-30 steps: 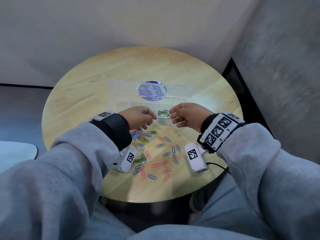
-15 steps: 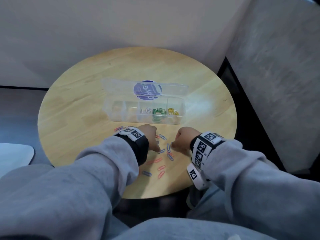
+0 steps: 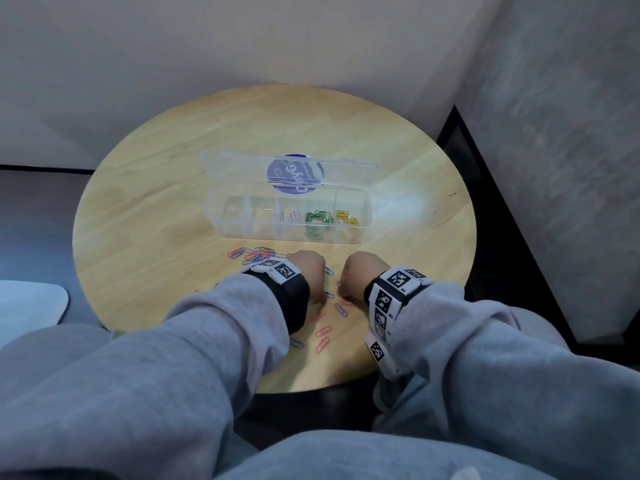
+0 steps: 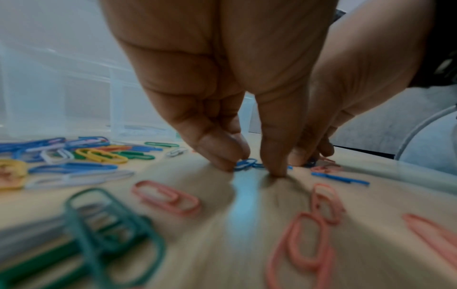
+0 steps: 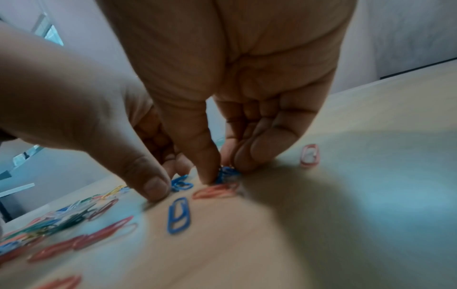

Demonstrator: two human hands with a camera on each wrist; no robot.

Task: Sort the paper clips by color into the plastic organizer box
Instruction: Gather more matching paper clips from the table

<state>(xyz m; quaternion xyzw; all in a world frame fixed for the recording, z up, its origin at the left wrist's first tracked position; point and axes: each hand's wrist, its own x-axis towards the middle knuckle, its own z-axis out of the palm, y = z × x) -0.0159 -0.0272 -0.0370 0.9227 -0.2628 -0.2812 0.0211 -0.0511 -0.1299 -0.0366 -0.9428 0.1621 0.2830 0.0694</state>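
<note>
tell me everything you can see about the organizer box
The organizer box is a long, clear plastic case lying on the round wooden table, beyond both hands, which do not touch it. Its hinged lid is open, laid back on the far side, with a round purple label. Dividers split it into a row of compartments: from the right end, yellow clips, green clips, then pale ones. The left compartments look empty.
</note>
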